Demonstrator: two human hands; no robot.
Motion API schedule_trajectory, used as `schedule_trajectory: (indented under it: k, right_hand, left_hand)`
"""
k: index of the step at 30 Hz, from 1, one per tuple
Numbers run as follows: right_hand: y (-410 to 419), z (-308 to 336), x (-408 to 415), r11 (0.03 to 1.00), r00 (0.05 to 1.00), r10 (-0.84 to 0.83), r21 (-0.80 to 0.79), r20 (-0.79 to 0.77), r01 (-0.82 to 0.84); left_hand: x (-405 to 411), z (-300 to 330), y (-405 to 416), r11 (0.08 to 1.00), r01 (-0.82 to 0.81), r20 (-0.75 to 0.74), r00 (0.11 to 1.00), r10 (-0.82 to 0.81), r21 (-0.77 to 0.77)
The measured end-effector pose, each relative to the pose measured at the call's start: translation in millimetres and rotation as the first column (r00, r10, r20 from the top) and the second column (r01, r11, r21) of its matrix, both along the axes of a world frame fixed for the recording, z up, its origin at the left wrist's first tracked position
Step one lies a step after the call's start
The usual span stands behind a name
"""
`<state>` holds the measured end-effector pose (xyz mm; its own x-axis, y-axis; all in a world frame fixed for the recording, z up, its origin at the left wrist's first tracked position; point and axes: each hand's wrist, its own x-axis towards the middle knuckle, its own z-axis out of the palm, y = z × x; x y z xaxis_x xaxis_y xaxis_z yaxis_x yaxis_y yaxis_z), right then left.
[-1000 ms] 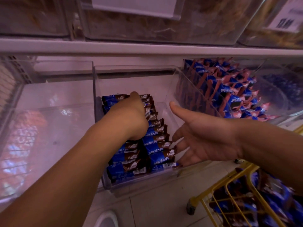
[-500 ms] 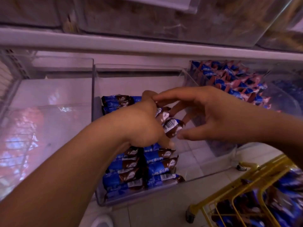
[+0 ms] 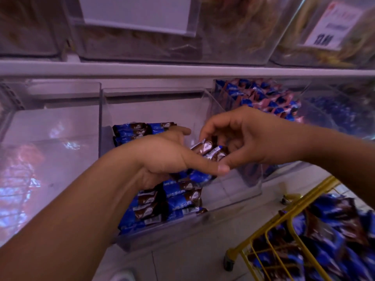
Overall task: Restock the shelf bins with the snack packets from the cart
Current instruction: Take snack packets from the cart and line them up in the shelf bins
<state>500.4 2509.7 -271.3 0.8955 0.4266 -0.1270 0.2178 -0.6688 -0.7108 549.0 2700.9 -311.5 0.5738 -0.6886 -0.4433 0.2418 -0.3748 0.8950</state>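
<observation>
A clear plastic shelf bin (image 3: 239, 197) holds two rows of blue-and-brown snack packets (image 3: 178, 201). Over the bin, my left hand (image 3: 162, 157) grips a small bunch of the same packets (image 3: 209, 152). My right hand (image 3: 243, 140) reaches in from the right, its fingers and thumb pinching the brown ends of that bunch. The two hands touch at the thumb tips. A yellow wire cart (image 3: 284, 242) at the lower right is piled with more blue packets (image 3: 332, 232).
To the left stands another clear bin (image 3: 50, 159) showing only reflections. A bin of blue-and-pink packets (image 3: 261, 98) sits to the right. Above the white shelf edge (image 3: 182, 69) are bins of brownish snacks and a price label (image 3: 332, 25). Pale floor tiles lie below.
My left hand has lifted off the packet rows with a bunch of packets. My right hand, open and empty before, has come up and taken hold of the bunch's ends.
</observation>
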Motion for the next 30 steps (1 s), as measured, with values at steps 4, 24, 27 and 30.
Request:
schedule_trajectory:
  k: [4, 24, 27, 30]
  right_hand:
    - [-14.1, 1.2, -1.4, 0.955, 0.984, -0.176, 0.238, -0.032, 0.178]
    - [-12.9, -1.8, 9.5, 1.000, 0.996, -0.024, 0.003, -0.084, 0.024]
    - [-8.8, 0.5, 17.2, 0.986, 0.997, 0.030, -0.164, -0.072, -0.042]
    - [-3.9, 1.6, 23.7, 0.957, 0.993, 0.055, -0.279, -0.102, -0.082]
  left_hand:
    - [2.4, 3.9, -3.0, 0.964, -0.138, -0.224, 0.971, 0.087, -0.226]
    - [-0.2, -4.8, -15.1, 0.941, -0.281, -0.263, 0.938, 0.228, -0.187]
    - [-0.9, -8.3, -17.1, 0.956, -0.244, -0.273, 0.942, 0.193, -0.165]
    - [-2.3, -11.6, -19.6, 0.962, -0.217, -0.270, 0.948, 0.168, -0.164]
